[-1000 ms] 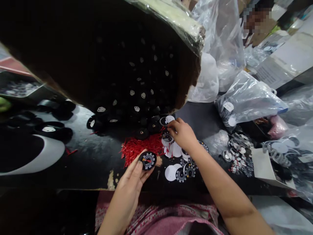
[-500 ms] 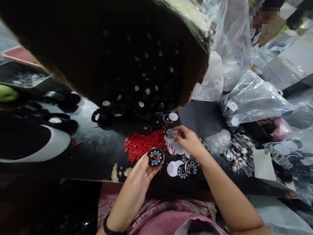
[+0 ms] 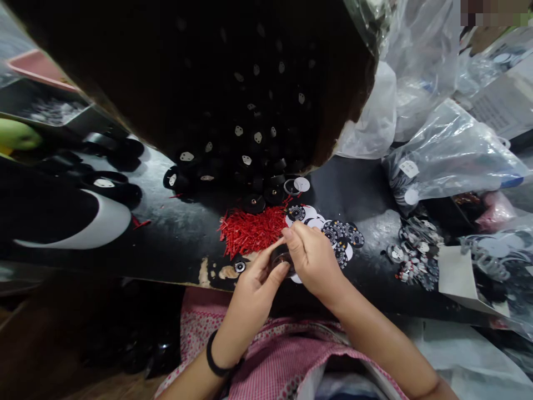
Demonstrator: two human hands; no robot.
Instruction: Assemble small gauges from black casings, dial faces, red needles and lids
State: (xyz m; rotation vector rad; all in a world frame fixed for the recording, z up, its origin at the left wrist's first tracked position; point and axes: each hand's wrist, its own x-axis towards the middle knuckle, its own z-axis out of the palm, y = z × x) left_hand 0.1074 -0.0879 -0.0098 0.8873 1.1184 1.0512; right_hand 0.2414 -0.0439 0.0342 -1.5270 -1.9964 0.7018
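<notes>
My left hand is wrapped round a small round black dial gauge, its thumb across the near side. From the other side, my right hand closes on the same gauge with bent fingers. The hands cover most of the gauge, and its face does not show clearly. Just beyond them lies a heap of thin red pointers. To the right, printed black dial discs overlap with plain white discs. A small black part with a pale ring sits left of my left hand.
A large dark sack-like container of black round cases opens toward me. At right are a pile of small metal parts, a white box and clear plastic bags. A white curved rim stands left.
My right hand has come from the discs to the gauge and closed on it. My left hand has turned the gauge so its face is no longer plain. The view has shifted slightly.
</notes>
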